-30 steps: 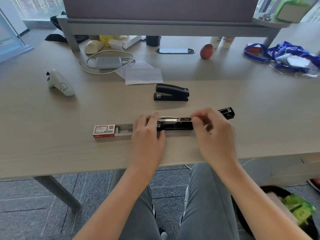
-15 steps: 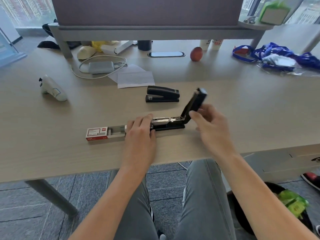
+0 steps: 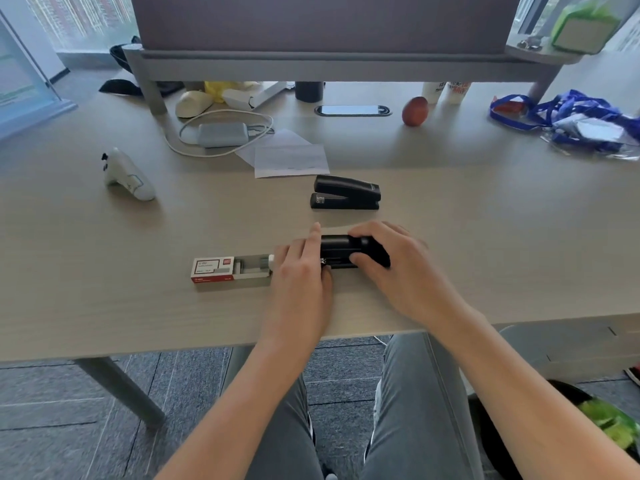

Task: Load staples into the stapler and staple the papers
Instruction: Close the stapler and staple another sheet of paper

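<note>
Pale desk (image 3: 485, 254) over grey carpet (image 3: 52, 427); right hand (image 3: 405, 271) grips the stapler (image 3: 341, 245), left hand (image 3: 301, 275) flat on its front

A closed black stapler (image 3: 341, 249) lies flat near the front edge of the desk (image 3: 485, 237). The right hand (image 3: 398, 268) curls over its right half, fingers across the top and thumb on the near side. The left hand (image 3: 301, 282) rests on its left end, fingers fairly straight. Just left of the stapler sits a red and white staple box (image 3: 221, 270), tray slid open. Behind the stapler, apart from it, stands a second stapler (image 3: 346, 197). Farther behind, slightly left, lie the papers (image 3: 291, 157).
</note>
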Demonstrator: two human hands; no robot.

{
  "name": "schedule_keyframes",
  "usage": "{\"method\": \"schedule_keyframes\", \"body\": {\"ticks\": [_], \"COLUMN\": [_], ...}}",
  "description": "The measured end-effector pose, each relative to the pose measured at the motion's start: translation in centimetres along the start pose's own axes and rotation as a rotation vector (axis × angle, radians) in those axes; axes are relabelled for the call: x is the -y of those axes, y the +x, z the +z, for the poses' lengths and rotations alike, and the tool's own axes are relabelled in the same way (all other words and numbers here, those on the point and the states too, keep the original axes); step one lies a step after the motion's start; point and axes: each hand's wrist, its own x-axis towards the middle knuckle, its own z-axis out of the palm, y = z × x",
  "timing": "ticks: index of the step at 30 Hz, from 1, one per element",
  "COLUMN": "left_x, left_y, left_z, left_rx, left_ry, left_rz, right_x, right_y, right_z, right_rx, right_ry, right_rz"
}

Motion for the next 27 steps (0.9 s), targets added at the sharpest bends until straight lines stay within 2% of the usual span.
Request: {"method": "schedule_keyframes", "body": {"ticks": [11, 19, 27], "left_x": [0.0, 3.7, 8.0], "left_y": [2.5, 13.2, 23.1], "left_z": [-2.5, -3.2, -0.8], "left_rx": [0.115, 0.246, 0.414], "left_ry": [-0.13, 0.11, 0.336], "left_rz": [0.007, -0.025, 0.054], "right_x": [-0.1, -0.5, -1.3], "right_y": [1.5, 6.1, 7.3], "right_z": [0.2, 1.5, 3.4], "right_rx": [0.078, 0.057, 0.008], "right_ry": [-0.082, -0.092, -0.061], "right_rz": [0.032, 0.057, 0.036]}}
